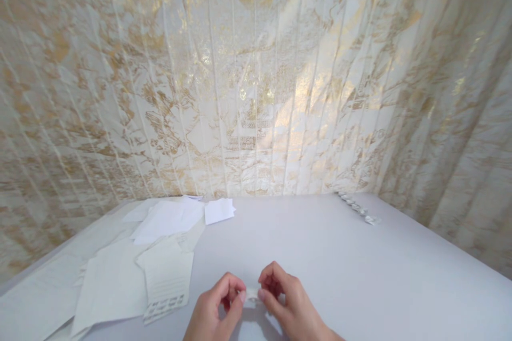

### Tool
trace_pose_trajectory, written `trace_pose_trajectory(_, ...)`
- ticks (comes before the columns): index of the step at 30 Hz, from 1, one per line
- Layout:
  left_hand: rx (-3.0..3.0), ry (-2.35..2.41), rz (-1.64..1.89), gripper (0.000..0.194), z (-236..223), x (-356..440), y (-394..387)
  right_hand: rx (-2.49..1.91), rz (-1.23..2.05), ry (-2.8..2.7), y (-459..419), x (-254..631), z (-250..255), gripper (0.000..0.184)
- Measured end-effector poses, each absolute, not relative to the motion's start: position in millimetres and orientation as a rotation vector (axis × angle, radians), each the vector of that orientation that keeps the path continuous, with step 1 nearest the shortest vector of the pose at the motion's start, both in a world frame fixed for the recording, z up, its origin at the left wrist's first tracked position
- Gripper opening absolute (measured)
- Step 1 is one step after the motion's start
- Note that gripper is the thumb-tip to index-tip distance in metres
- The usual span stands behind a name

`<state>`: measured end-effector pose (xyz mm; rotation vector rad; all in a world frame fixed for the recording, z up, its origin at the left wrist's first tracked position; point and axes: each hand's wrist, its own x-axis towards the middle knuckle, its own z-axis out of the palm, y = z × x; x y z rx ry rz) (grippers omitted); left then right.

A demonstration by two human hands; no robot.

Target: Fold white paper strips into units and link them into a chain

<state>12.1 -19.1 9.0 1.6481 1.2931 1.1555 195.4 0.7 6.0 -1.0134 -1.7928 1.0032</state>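
Note:
Low in the middle of the head view, a small white piece of paper [252,294] is stretched between my two hands, just above the table. My left hand [222,303] pinches its left end between thumb and fingertips. At the other end, the thumb and fingers of my right hand [290,301] close on it. My fingers cover both ends, so its full shape is hidden. A shadow falls on the table below.
Loose white sheets [168,218] and printed papers [166,277] overlap on the left of the white table [360,277]. A small paper stack [219,211] lies at the back, a row of folded paper pieces [356,206] back right. A patterned curtain [256,90] hangs behind.

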Motion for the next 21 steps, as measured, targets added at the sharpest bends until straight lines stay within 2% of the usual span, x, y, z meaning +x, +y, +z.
trace_pose_trajectory(7, 1.692, 1.308, 1.069, 0.032, 2, 12, -16, -1.058, 0.983, -1.868, -1, 195, 10, 0.015)
trace_pose_trajectory(13, 1.811, 1.360, 1.071, 0.012, -10, 17, -15, -1.088, 0.901, -1.905, -1, 194, 11, 0.015)
trace_pose_trajectory(21, 1.905, 1.363, 1.046, 0.012, -24, 17, -12, -1.091, 0.780, -1.962, -2, 192, 6, 0.025)
